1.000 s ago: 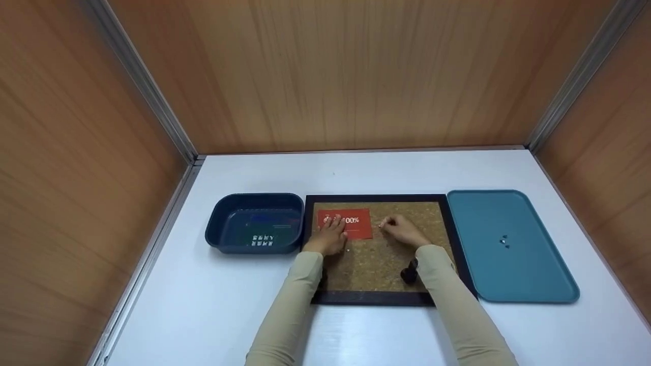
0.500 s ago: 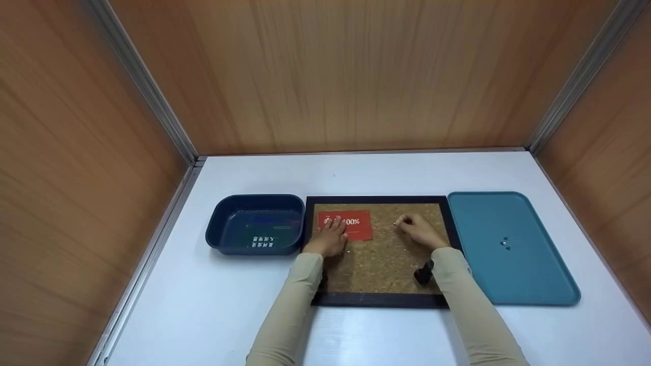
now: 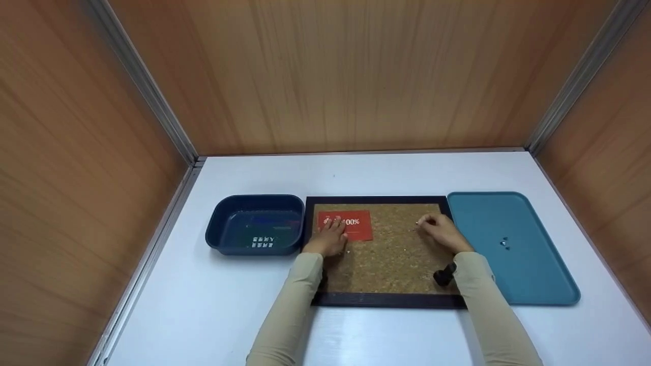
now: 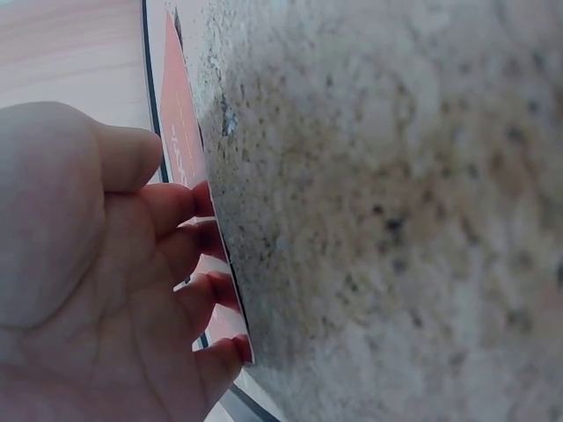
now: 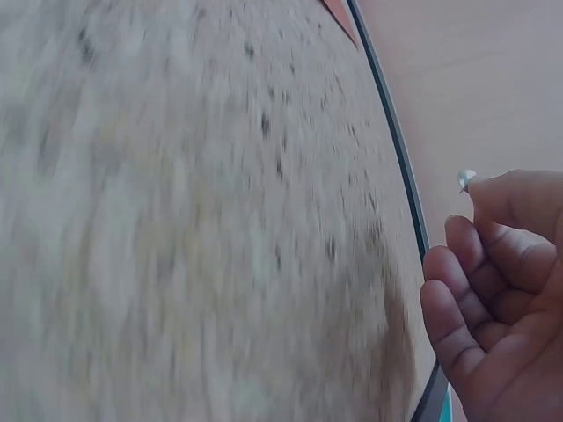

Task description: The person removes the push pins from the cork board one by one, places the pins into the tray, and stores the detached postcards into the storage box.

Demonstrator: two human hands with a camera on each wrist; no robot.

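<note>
A red card (image 3: pixel 360 231) with white lettering lies on the upper left of a cork board (image 3: pixel 381 269) in a black frame. My left hand (image 3: pixel 328 239) rests on the card, its fingertips pressing it to the cork; the left wrist view shows those fingers (image 4: pixel 180 251) spread along the card's edge. Over the right part of the board, my right hand (image 3: pixel 442 233) pinches a small silver thumbtack (image 5: pixel 466 179) between thumb and forefinger. In the right wrist view its other fingers are loosely curled, and the tack is held apart from the cork.
A teal tray (image 3: pixel 534 274) to the board's right bears several small tacks (image 3: pixel 504 243). Left of the board stands a deep dark blue bin (image 3: pixel 216 241). Wooden walls (image 3: pixel 356 76) enclose the white table (image 3: pixel 203 305) at the back and sides.
My right hand has moved to the right across the board, away from the card, with the thumbtack still pinched. My left hand has stayed on the card.
</note>
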